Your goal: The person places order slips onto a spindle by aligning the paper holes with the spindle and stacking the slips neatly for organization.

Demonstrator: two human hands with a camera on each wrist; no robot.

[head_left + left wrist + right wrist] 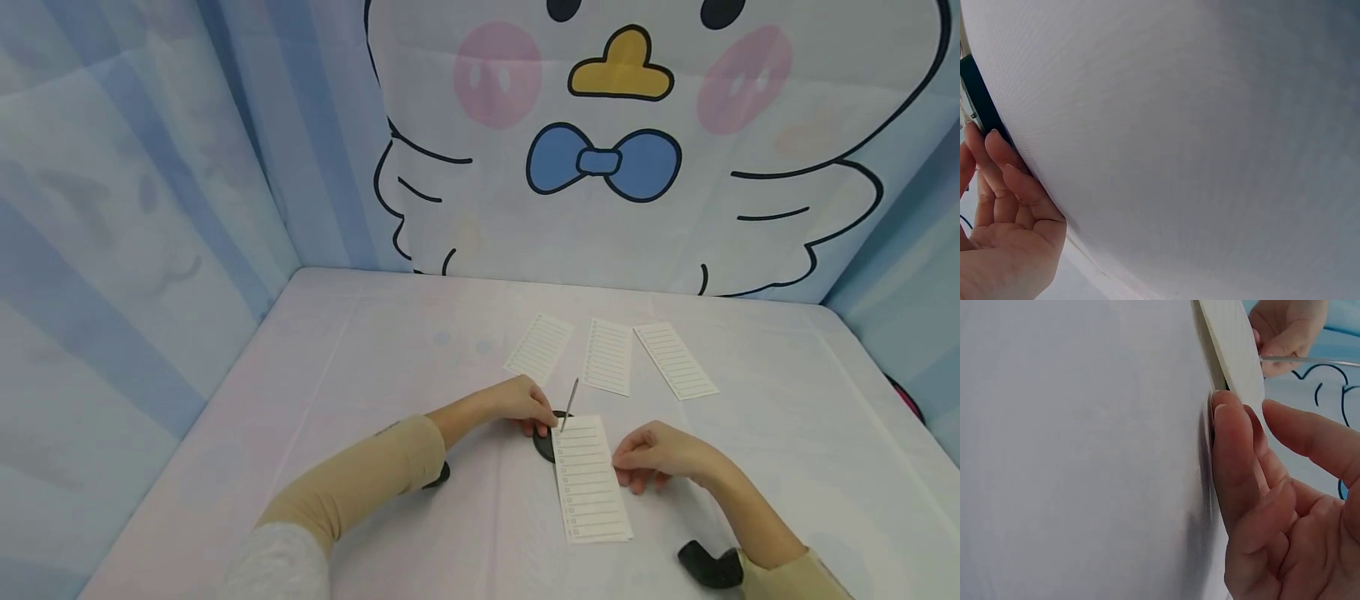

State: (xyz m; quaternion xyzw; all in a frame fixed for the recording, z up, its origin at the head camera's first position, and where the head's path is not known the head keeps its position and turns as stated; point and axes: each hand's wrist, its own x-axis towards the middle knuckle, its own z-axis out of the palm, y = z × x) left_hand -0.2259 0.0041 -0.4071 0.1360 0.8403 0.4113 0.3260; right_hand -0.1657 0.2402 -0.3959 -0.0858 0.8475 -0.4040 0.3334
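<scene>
A white paper slip (591, 492) printed with ruled lines and small boxes lies over a bill spike, whose thin metal pin (572, 398) stands up at the slip's top edge. The spike's round black base (542, 446) shows to the left of the slip. My left hand (528, 404) has its curled fingers at the slip's top left corner, with fingertips against the base. Opposite it, my right hand (652, 454) holds the slip's right edge, fingers below and thumb above, as the right wrist view shows. The slip covers the rest of the base.
Farther back on the white tablecloth (405, 350) lie three similar slips: a left one (538, 346), a middle one (608, 357) and a right one (677, 360). A printed cloth backdrop (600, 233) rises behind the table. Black pieces stick out near both forearms.
</scene>
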